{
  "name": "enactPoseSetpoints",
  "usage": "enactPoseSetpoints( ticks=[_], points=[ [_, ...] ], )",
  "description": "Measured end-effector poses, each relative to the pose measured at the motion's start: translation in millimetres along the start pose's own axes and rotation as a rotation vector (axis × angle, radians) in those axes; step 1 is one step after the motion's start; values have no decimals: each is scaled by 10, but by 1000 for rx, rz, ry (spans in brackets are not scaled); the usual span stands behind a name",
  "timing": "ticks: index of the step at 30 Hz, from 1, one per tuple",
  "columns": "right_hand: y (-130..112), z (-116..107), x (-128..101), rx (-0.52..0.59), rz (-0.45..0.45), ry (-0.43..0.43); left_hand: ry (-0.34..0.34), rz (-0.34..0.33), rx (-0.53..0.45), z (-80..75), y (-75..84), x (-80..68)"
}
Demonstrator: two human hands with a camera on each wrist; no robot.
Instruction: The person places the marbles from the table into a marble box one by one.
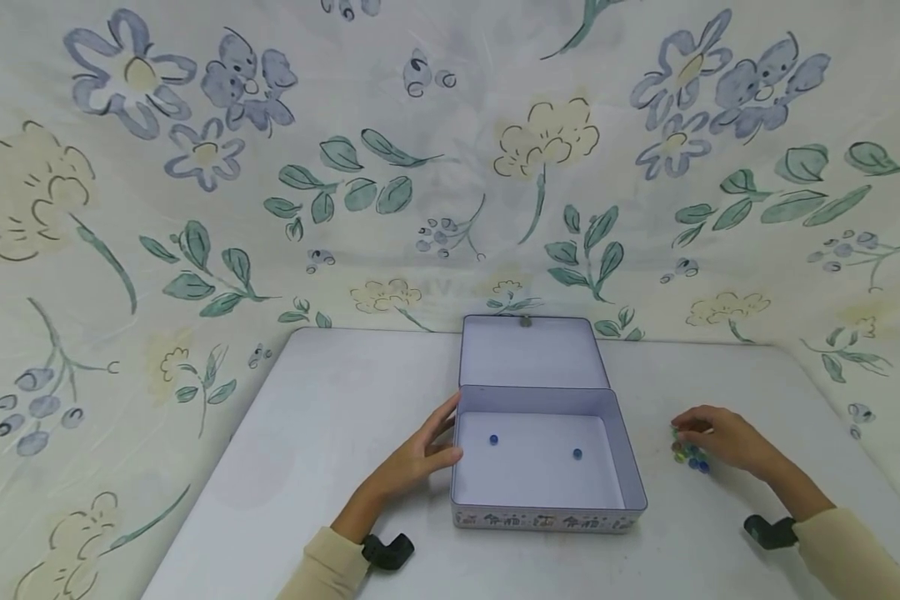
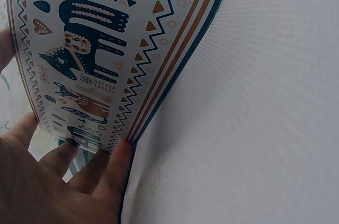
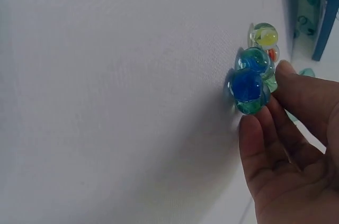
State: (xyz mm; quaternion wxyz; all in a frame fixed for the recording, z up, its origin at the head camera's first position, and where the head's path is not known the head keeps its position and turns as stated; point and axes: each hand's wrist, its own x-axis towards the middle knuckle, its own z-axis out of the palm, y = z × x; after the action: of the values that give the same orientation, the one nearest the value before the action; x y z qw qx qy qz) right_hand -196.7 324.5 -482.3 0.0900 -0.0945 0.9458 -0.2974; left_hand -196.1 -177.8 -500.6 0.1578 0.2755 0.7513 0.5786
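Observation:
A pale lilac-lined tin box stands on the table with its hinged lid raised at the back. Inside it lie two blue marbles, one blue marble toward the left and another marble toward the right. My left hand rests against the box's left side, fingers fairly straight along the patterned outer wall. To the right of the box, my right hand reaches over a small cluster of glass marbles. Its thumb and fingers close in around a greenish marble, partly hidden behind the others.
The white table carries the box and marbles. A flowered cloth hangs behind and spreads around both sides. Black wrist devices, one on the left and one on the right, sit by the sleeves.

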Motion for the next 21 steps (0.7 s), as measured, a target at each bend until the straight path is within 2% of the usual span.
enactPoseSetpoints(
  ticks=[21],
  points=[
    [-35,141,-94,-23,-27,114,-7,-5,5,-6,0,-39]
  ],
)
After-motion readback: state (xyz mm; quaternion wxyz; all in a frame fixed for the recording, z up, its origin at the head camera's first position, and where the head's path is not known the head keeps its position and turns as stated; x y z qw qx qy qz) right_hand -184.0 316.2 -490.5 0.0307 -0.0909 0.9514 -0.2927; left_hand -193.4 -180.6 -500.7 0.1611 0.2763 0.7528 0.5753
